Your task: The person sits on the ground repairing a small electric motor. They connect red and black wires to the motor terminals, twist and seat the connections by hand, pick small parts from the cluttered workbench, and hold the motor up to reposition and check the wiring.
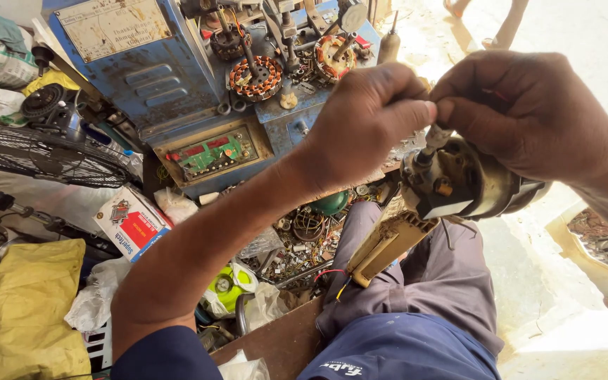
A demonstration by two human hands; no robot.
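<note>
A round metal fan motor (pixel 466 184) with a beige plastic bracket (pixel 387 246) hanging under it is held up over my lap. My right hand (pixel 529 112) wraps over the top and right side of the motor. My left hand (pixel 364 119) pinches a white sleeved wire (pixel 434 137) at the motor's top left, fingertips meeting the right hand's. Thin red and yellow wires (pixel 332 276) trail from the bracket's lower end.
A blue coil-winding machine (pixel 177 84) with copper-wound stators (pixel 256 77) stands ahead. A fan guard (pixel 43 155), a red and white box (pixel 134 224), a yellow cloth (pixel 33 309) and loose scrap parts (pixel 297 239) lie left and below. Another person's feet (pixel 487 24) are at the top.
</note>
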